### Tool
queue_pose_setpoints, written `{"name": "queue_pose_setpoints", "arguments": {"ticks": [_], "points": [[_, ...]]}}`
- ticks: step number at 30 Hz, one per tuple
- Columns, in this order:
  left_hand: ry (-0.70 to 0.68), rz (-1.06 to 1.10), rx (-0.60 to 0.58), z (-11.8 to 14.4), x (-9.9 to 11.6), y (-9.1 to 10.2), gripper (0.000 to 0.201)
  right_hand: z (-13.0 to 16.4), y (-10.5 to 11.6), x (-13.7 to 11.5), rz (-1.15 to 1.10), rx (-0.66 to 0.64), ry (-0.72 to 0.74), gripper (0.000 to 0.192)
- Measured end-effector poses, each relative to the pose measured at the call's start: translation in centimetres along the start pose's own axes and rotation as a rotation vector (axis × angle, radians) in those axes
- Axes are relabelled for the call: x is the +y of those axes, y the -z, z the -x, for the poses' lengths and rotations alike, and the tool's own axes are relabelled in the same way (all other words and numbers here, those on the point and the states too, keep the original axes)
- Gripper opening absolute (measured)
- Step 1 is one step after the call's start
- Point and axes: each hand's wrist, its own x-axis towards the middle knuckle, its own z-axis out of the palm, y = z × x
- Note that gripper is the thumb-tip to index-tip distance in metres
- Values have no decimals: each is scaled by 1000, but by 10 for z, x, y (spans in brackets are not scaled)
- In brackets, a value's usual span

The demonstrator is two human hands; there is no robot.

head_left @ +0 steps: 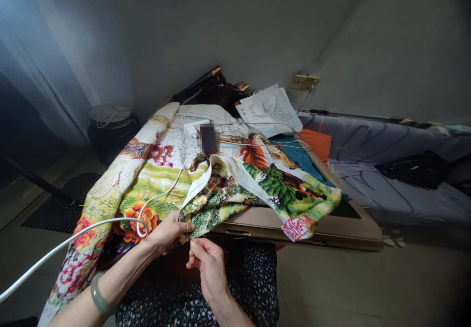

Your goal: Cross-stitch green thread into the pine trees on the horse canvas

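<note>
Left hand point(170, 232) has a pinch grip on the folded edge of the embroidered cloth point(206, 194), which is spread over the tabletop point(331, 226) and hangs off its near edge. Right hand point(208, 263) sits just below it, fingertips pinched together; can't tell what's between them. White cable point(110, 224) runs over the cloth past the left wrist.

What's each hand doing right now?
Left hand: shut on the cloth edge.
Right hand: fingers pinched just below the cloth; what they hold cannot be told.
</note>
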Motion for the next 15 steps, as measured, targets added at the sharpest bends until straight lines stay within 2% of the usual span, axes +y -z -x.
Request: {"name": "queue_pose_setpoints", "arguments": {"ticks": [5,15], "points": [[17,23,10,0,-1,0,23,-1,-2,4,-16,53,21,34],[-1,78,1,-3,-6,3,23,-2,-4,6,-88,46,-14,36]]}}
